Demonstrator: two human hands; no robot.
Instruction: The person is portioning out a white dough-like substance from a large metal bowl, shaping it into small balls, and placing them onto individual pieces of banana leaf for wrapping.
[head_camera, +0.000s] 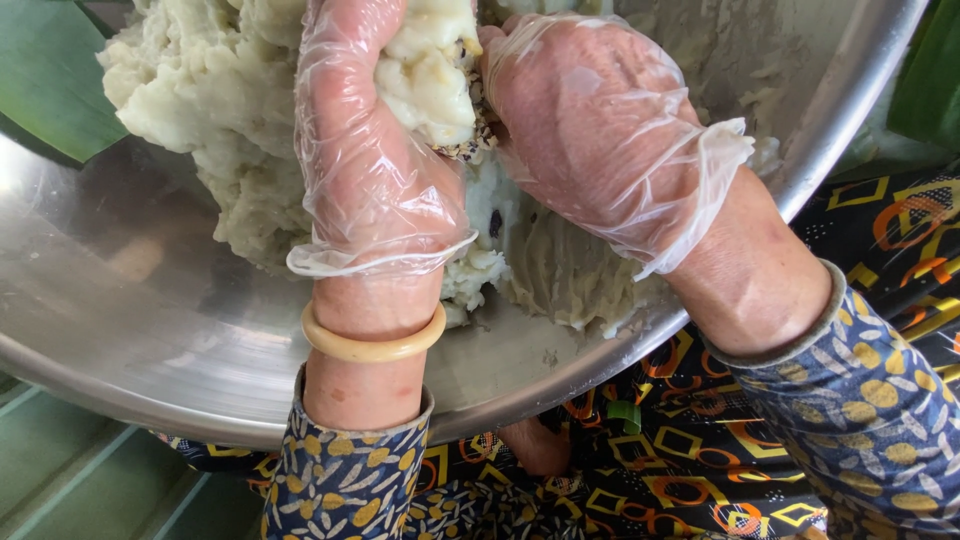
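I have both hands in thin clear gloves over a wide steel basin (150, 330). My left hand (375, 150) is clenched around a lump of pale dough (430, 70), fingers curled up and over it; dark specks, perhaps beans or seeds, show at the lump's lower edge. My right hand (600, 120) presses against the same lump from the 3 o'clock side, fingers bent onto it, though their tips are hidden behind the dough.

The lump sits at about 12 o'clock in the view, still touching the big mass of dough (210, 110) that fills the basin from 10 to 12 o'clock. To work it well, I judge the left hand should cup from beneath while the right folds inward, keeping any filling enclosed and squeezing gently, since the gloves are loose and could snag in sticky dough.

The basin's rim sweeps from 7 o'clock round to 2 o'clock, passing just under my right wrist, so that forearm has little room to drop. Bare steel lies open toward 8 o'clock, well apart from the dough. A cream bangle (372, 345) rides my left wrist near the rim. Green leaf (45, 80) shows at 10 o'clock outside the basin.
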